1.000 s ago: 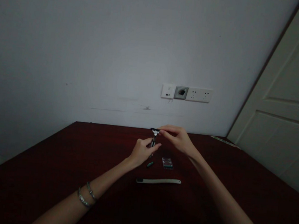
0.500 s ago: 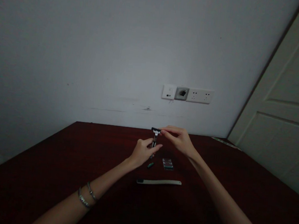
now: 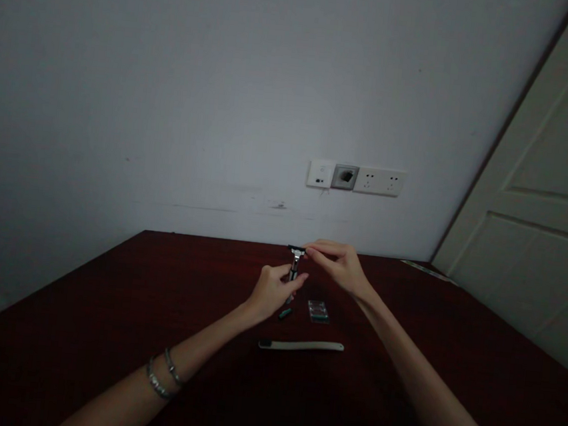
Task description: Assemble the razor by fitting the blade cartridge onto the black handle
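My left hand [image 3: 273,287] is closed around the handle of a silver and black razor [image 3: 296,262], held upright above the table. At the razor's top sits a dark, flat head. My right hand [image 3: 337,261] pinches the right end of that head between thumb and fingers. Below my hands, a small dark green piece [image 3: 285,313] lies on the table beside a clear plastic case [image 3: 318,311] with a green strip inside. Closer to me lies a long pale strip-shaped tool [image 3: 301,345] with a dark left end; its kind is unclear.
The dark red table [image 3: 198,272] reaches back to a grey wall [image 3: 224,100]. Wall sockets [image 3: 377,181] sit above the table's back edge. A pale door [image 3: 545,218] stands on the right, and a thin flat strip [image 3: 426,271] lies at the back right edge.
Hardly anything differs. Both hands stay on the razor in nearly the same place, and the things on the table have not moved.
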Available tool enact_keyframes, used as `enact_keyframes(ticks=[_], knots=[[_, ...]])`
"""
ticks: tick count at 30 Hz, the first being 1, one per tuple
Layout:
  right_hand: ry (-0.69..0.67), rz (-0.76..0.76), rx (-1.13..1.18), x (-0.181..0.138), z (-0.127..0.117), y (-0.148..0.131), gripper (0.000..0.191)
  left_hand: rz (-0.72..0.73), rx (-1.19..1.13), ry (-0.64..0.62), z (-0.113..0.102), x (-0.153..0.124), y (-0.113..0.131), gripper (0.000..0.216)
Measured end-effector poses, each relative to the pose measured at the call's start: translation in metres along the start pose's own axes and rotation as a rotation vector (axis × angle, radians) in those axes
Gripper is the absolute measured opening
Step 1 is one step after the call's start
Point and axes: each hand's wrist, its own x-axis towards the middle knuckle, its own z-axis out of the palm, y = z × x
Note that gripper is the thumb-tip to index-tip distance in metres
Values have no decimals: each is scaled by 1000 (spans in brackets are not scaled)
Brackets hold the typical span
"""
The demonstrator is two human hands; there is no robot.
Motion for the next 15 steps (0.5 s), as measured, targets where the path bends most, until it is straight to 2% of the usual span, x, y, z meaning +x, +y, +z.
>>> enact_keyframes(ticks=[5,8,12,15], knots=[[2,35,0,0,2,4,24,7,-7,-6,-2,2,-1,34],[63,132,39,1,4,12,31,0,-44,-48,-4,7,-5,34],[152,286,90,1,3,21,36,-101,-197,-72,-10,19,-13,38],[67,351,51,-2,6,21,35,-201,-370,-97,-18,28,-19,45]])
